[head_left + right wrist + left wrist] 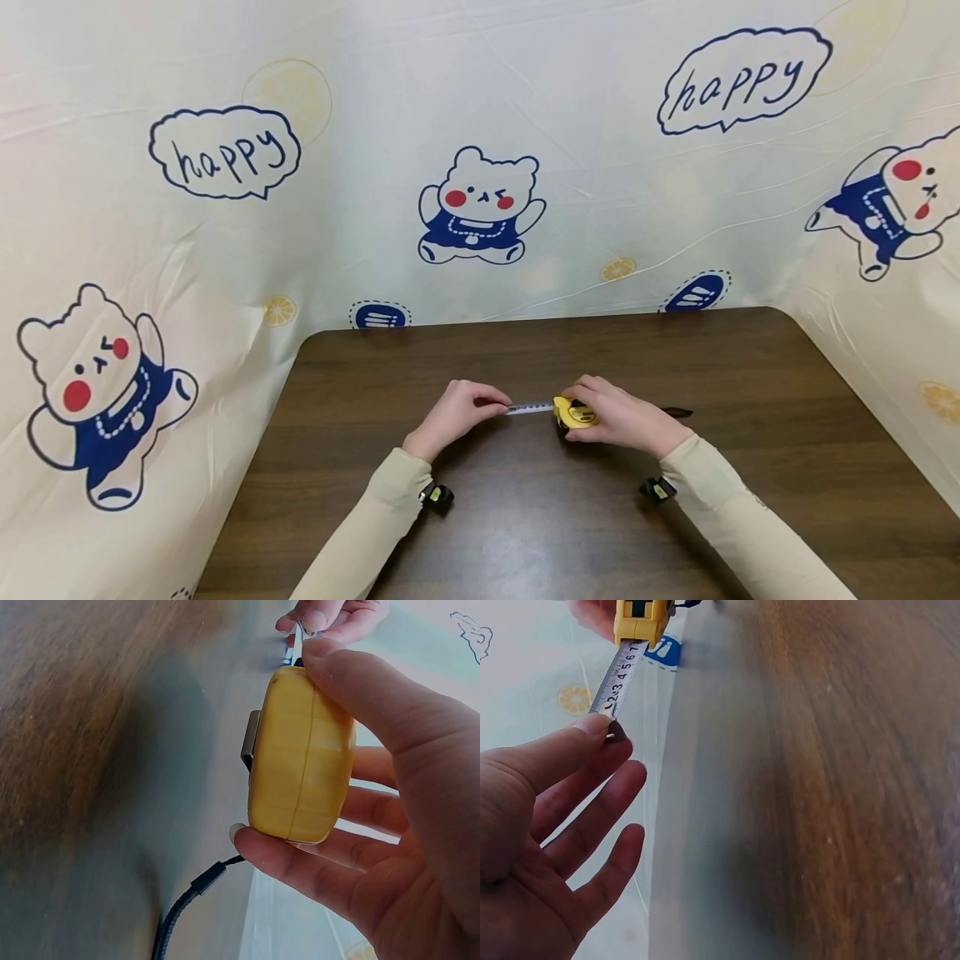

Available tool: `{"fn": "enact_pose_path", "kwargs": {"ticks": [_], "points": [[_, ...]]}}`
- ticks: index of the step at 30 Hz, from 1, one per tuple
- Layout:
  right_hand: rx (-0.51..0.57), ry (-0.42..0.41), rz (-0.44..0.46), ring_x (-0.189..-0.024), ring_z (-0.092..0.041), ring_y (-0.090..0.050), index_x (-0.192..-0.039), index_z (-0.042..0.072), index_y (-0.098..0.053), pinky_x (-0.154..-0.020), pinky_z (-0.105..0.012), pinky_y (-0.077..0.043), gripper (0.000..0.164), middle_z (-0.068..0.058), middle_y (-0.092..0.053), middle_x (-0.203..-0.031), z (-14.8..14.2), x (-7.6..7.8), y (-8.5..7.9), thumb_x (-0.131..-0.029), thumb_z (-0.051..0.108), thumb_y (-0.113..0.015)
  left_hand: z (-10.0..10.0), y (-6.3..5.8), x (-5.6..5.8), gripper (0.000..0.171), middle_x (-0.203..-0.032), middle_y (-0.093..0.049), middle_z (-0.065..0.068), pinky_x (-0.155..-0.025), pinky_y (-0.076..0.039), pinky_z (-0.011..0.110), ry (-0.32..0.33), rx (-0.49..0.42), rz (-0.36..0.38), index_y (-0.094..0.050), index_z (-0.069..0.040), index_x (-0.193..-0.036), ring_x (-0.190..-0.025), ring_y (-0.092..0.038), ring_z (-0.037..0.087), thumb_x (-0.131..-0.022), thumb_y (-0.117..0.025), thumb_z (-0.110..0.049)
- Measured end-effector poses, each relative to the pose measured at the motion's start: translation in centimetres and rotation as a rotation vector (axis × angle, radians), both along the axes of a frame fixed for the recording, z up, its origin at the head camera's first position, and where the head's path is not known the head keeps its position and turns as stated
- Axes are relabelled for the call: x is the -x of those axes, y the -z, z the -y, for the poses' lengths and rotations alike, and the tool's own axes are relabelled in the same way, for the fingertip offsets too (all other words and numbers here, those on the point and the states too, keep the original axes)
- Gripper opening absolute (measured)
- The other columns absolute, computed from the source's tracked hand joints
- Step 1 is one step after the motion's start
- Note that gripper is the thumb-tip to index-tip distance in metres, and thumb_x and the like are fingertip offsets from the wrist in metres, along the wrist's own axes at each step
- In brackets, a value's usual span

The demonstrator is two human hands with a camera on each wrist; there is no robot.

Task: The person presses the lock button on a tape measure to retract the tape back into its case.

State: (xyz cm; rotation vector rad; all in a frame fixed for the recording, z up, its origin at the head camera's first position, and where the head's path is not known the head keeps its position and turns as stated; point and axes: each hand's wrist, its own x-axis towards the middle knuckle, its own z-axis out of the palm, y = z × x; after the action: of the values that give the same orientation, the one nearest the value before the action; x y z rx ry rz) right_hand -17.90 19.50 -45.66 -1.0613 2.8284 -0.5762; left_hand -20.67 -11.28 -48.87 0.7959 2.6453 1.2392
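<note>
A yellow tape measure (575, 412) is held in my right hand (626, 417), thumb on one side and fingers curled around the case in the right wrist view. From its mouth runs a short length of white blade (531, 408), numbers up to about 7 showing in the left wrist view. My left hand (459, 414) pinches the blade's metal end hook (616, 732) between thumb and index finger, its other fingers spread loosely. A metal belt clip (251, 739) sits on the case, and a black wrist strap (180, 904) trails from its back end.
Beneath both hands lies a dark brown wooden table (510, 517). A pale curtain (360, 225) with bear drawings and "happy" bubbles surrounds its back and sides. Each wrist carries a small black camera, one on the left (437, 497) and one on the right (657, 489).
</note>
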Motion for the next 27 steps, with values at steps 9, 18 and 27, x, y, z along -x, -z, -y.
{"fn": "enact_pose_path", "kwargs": {"ticks": [9,18,27], "points": [[-0.012,-0.006,-0.003,-0.104,-0.016,-0.057,-0.133,0.007,-0.064,-0.09,-0.038,-0.055,0.055,-0.003,-0.061,-0.12,0.4,0.0,-0.2,-0.092,0.04,-0.081,-0.5,-0.1,0.1,0.011,-0.101,-0.079,-0.006,-0.081,-0.058,0.025,0.02,-0.01,-0.011,-0.083,-0.016,-0.105,-0.092,-0.071,0.006,-0.095,-0.078,-0.017],[-0.007,-0.009,0.011,-0.103,-0.015,-0.057,-0.132,0.007,-0.064,-0.089,-0.038,-0.055,0.054,-0.003,-0.061,-0.12,1.0,-0.2,-0.3,-0.093,0.04,-0.08,-1.0,-0.1,0.0,0.011,-0.1,-0.079,-0.005,-0.08,-0.058,0.026,0.042,-0.021,-0.024,-0.083,-0.015,-0.104,-0.091,-0.071,0.006,-0.097,-0.076,-0.017],[0.008,-0.033,0.022,-0.102,-0.015,-0.056,-0.132,0.007,-0.064,-0.089,-0.037,-0.055,0.053,-0.004,-0.061,-0.12,1.2,-0.4,-0.1,-0.092,0.039,-0.081,-1.6,0.1,-0.2,0.012,-0.1,-0.079,-0.006,-0.081,-0.057,0.025,0.046,-0.01,0.008,-0.083,-0.014,-0.106,-0.091,-0.07,0.004,-0.097,-0.076,-0.017]]}}
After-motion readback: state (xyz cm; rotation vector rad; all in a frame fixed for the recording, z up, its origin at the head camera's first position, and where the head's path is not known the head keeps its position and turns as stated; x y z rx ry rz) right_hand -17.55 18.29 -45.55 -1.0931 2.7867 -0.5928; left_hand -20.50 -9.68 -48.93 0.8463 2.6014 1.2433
